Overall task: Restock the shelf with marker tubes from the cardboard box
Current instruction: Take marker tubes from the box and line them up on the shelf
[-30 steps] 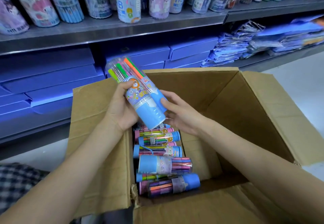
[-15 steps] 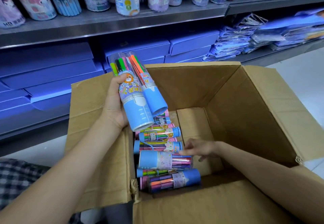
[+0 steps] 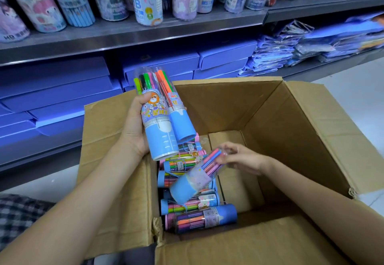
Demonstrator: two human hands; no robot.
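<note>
Box (image 3: pixel 291 131): brown corrugated cardboard, flaps folded open, standing on a pale floor (image 3: pixel 353 90) before the shelf (image 3: pixel 145 34). Inner walls plain and creased; the near left corner is torn.

Loose tubes (image 3: pixel 199 218): a column of clear plastic cylinders lying on their sides along the box's left wall, each with a matte blue or pink cap and printed cartoon label, thin coloured markers showing through.

Left hand (image 3: pixel 135 131): held above the box's left edge, fingers wrapped and clamped on a pair of tubes (image 3: pixel 162 119) side by side, blue caps pointing down, clear rounded ends up. The nearer label shows an orange bear.

Right hand (image 3: pixel 243 157): inside the box, fingers closed on the clear end of one tilted tube (image 3: pixel 193 179), its blue cap hanging low over the column below.

Shelf: grey metal, smooth front lip. The top tier carries upright clear pencil tubs (image 3: pixel 148 1) marked HB. Below it, flat purple-blue cartons (image 3: pixel 226 57) in stacks; to the right, glossy bagged packets (image 3: pixel 291 44) in a heap.
</note>
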